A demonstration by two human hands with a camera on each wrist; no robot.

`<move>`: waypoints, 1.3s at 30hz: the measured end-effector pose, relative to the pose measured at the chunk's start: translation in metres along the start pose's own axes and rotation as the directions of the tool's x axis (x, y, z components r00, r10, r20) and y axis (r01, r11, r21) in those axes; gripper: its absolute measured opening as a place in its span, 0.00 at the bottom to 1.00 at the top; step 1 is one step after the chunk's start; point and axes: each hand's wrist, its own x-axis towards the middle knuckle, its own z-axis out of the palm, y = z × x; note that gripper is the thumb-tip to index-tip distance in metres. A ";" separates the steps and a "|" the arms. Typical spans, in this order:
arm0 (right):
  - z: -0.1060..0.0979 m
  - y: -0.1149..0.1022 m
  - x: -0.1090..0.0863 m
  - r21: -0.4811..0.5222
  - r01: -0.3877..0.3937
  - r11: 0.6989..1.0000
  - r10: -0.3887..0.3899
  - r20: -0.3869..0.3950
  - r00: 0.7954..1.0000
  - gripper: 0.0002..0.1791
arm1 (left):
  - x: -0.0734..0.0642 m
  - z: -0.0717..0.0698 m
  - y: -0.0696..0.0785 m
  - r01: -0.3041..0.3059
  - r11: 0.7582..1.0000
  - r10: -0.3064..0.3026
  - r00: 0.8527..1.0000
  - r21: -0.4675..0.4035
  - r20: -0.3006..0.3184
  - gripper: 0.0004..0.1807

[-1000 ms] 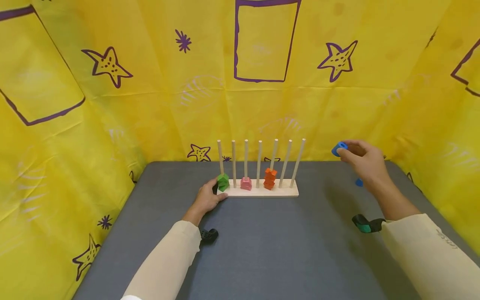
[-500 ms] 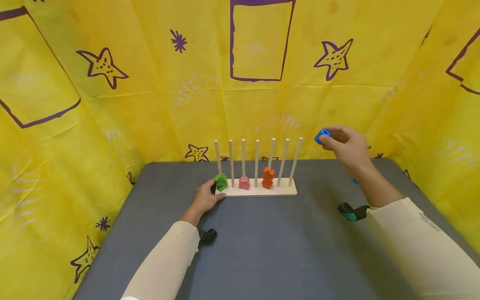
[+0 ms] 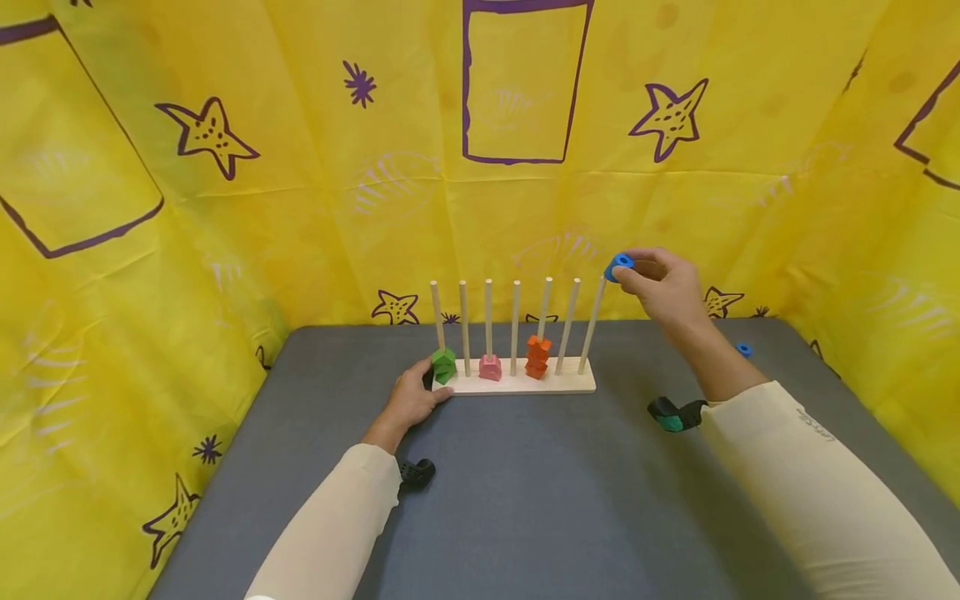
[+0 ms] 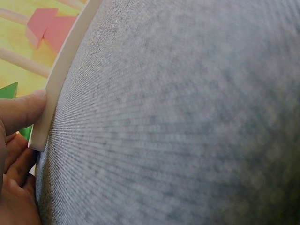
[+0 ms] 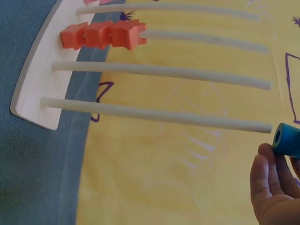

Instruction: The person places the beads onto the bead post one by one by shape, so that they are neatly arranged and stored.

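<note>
A wooden peg stacker base [image 3: 517, 385] with several upright pegs stands toward the back of the table. My left hand [image 3: 412, 396] grips its left end, thumb [image 4: 26, 110] on the front edge. Between right thumb and fingers, my right hand [image 3: 667, 287] pinches a blue bead [image 3: 618, 267] with a hole through it. That bead is right at the tip of the rightmost peg [image 3: 592, 325]; a small gap shows between them in the right wrist view. Green beads [image 3: 444, 365], pink beads [image 3: 490, 367] and a stack of orange star-shaped beads [image 5: 101, 35] sit on other pegs.
Another blue bead [image 3: 744, 350] lies on the grey table [image 3: 510, 500] at the right, beyond the right forearm. Yellow printed cloth [image 3: 420, 217] hangs behind the table and along both sides. Both wrists carry black straps.
My right hand has moved left and upward with the blue bead, from over the table's right side to the rightmost peg's tip. The left hand keeps its grip on the base.
</note>
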 end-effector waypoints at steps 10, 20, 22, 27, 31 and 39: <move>0.009 0.007 0.002 0.042 -0.008 0.999 0.007 0.015 1.000 0.22 | 0.001 0.002 -0.002 0.002 1.000 -0.002 1.000 0.012 -0.001 0.39; 0.022 0.024 0.000 0.107 0.005 0.994 -0.006 0.006 1.000 0.22 | 0.002 0.002 -0.003 0.026 1.000 -0.026 1.000 0.017 0.000 0.39; 0.023 0.028 -0.002 0.108 0.003 0.994 -0.003 0.000 1.000 0.22 | 0.002 0.002 -0.003 0.023 1.000 -0.023 1.000 0.021 -0.001 0.39; 0.027 0.037 -0.006 0.120 -0.009 0.993 0.009 -0.003 1.000 0.23 | 0.002 0.003 -0.002 0.013 1.000 -0.013 1.000 0.023 -0.007 0.39; 0.031 0.043 -0.007 0.114 -0.032 0.993 0.033 -0.009 0.999 0.24 | 0.001 0.002 -0.002 0.018 1.000 -0.018 1.000 0.019 -0.010 0.39; 0.037 0.056 -0.010 0.135 -0.067 0.989 0.070 -0.019 0.997 0.24 | 0.000 0.001 -0.001 0.024 1.000 -0.024 1.000 0.008 -0.008 0.39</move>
